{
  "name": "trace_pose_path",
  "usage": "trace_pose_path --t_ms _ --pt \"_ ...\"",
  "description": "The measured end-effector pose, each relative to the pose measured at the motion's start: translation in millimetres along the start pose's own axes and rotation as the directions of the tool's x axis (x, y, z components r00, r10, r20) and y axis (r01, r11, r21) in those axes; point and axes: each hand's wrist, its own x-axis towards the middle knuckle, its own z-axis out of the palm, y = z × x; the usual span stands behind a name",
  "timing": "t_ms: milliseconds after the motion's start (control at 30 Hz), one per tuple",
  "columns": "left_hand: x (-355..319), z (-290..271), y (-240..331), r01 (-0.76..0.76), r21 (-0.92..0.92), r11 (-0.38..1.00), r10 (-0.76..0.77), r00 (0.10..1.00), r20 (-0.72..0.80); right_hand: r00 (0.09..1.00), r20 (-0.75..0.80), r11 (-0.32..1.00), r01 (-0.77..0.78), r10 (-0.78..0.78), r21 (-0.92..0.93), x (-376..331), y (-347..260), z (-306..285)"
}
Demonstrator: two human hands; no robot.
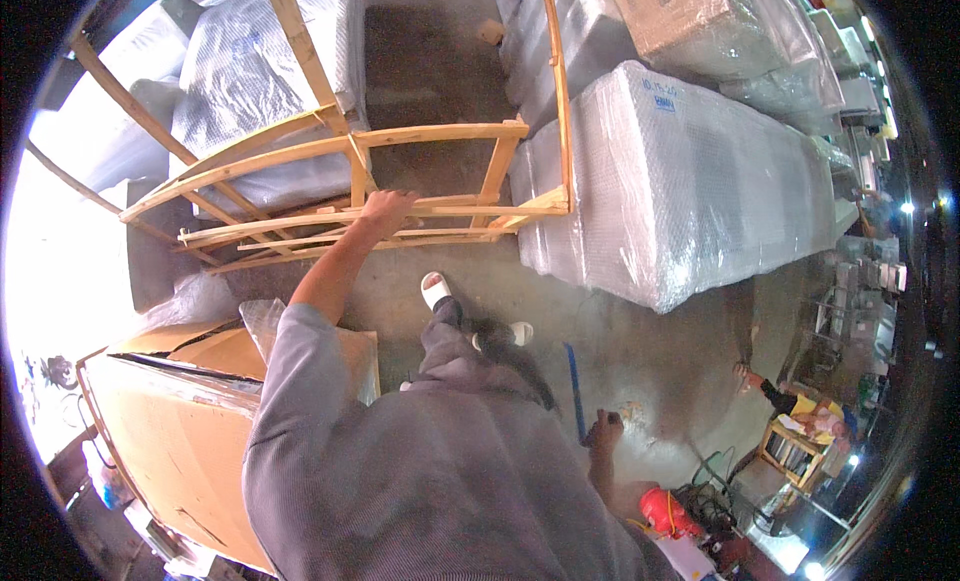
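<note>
Gripping slatted wooden frame (400, 181), left hand (385, 209)

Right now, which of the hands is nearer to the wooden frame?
Left. The left hand grips a slat of the wooden frame; the right hand hangs low by the person's side, well apart from it.

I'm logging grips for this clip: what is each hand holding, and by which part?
The left hand grips the wooden frame by a lower horizontal rail. The right hand holds a blue bar at its near end.
</note>
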Motion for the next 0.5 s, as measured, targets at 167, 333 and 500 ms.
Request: trace_pose_path --t_ms 167,333,500 --pt "7.4 1.2 12.5 -0.010 -0.081 0.997 0.025 0.982 0.186 0.849 0.079 0.815 0.524 -0.522 -0.248 32.9 38.1 6.6" --pt "-20.1 3.1 11.2 -0.044 -0.085 0.995 0.036 0.995 -0.091 0.924 0.127 0.920 0.374 -0.359 -0.115 47.9 62.0 16.8" --pt "-39.4 6.6 23.5 0.074 0.121 0.990 -0.055 0.987 -0.152 0.963 0.211 0.985 0.174 -0.167 -0.015 56.1 42.4 30.9"
